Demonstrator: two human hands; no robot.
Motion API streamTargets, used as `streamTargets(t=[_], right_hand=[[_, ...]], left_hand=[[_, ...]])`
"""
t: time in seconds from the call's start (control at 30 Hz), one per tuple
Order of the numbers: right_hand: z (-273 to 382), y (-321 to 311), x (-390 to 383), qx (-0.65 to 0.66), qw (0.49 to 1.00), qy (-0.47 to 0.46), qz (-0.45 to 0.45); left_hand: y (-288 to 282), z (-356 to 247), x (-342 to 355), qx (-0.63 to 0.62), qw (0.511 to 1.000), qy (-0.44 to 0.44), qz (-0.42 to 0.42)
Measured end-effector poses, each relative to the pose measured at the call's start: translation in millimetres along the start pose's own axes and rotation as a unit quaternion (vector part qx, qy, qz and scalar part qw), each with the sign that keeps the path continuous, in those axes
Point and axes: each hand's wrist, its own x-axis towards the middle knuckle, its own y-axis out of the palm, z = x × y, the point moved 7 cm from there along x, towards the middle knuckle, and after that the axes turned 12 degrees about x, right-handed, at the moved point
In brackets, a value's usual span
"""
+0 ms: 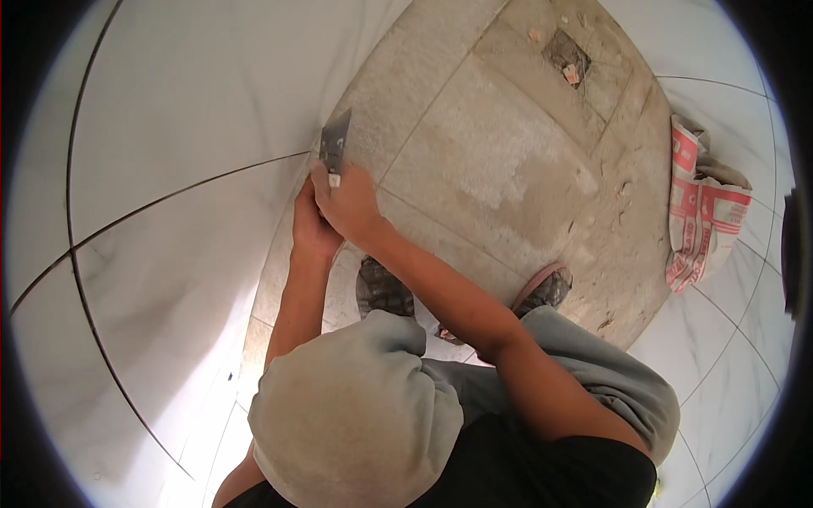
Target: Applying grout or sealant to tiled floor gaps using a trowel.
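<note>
- Scraper (335, 140) at the floor's (440, 157) left edge, beside the wall, pinched by the right hand (351, 207).
- Left hand (312, 227) against it; cannot tell its grip.
- Wall tiles (212, 93) set, joints dark; floor residue remains, seemingly unfinished.

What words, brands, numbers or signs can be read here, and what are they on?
Red and white bag at the right: it carries red printed lettering, which I won't copy out; the smaller print is too small to read.
Flat metal scraper at the hands: any marks on its blade are too blurred to read.
I see no other lettering.
</note>
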Motion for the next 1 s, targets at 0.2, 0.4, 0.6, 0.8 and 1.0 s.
streamTargets(t=[0.2,0.4,0.6,0.8,1.0], right_hand=[[-12,20,7,-0.113,0.989,0.035,0.092],[-18,6,27,-0.092,0.994,0.050,0.036],[-19,-2,42,-0.095,0.995,0.004,0.031],[-23,-6,42,-0.065,0.997,0.000,0.030],[-6,-14,49,0.019,0.997,-0.035,-0.067]], left_hand=[[-14,-3,17,0.017,0.998,0.052,-0.021],[3,-3,35,0.050,0.993,0.066,0.085],[37,-16,42,0.046,0.993,0.033,-0.101],[37,-11,43,0.056,0.994,0.073,-0.050],[26,-12,47,0.082,0.992,0.060,-0.075]])
